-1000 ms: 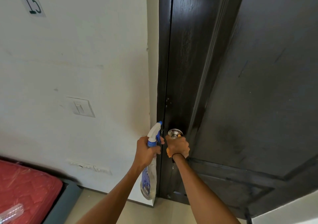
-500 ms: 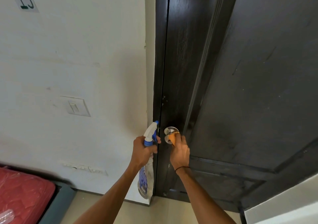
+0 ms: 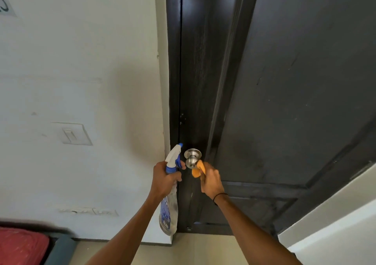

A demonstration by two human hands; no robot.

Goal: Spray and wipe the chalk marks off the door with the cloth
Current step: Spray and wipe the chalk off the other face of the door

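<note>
Fingers of the left hand [image 3: 165,178] curl tightly round the neck of the spray bottle [image 3: 169,207], gripping it just under the white and blue trigger head, with the forefinger stretched towards the trigger. Its clear plastic body hangs down below the fist; it bears a blue label, and how much liquid it holds cannot be told. Beside it, the right hand [image 3: 211,180], a thin black band at its wrist, has its fingers bunched round the orange cloth [image 3: 198,169], a soft crumpled wad pressed against the lower side of the round, brushed-metal door knob [image 3: 192,158]. Behind both hands stands the door [image 3: 295,102], dark wood-grained with raised panel mouldings; its matt face shows faint scuffs and smears. Left of the frame, a white painted wall [image 3: 91,71] carries a flat rectangular light switch [image 3: 72,134].
</note>
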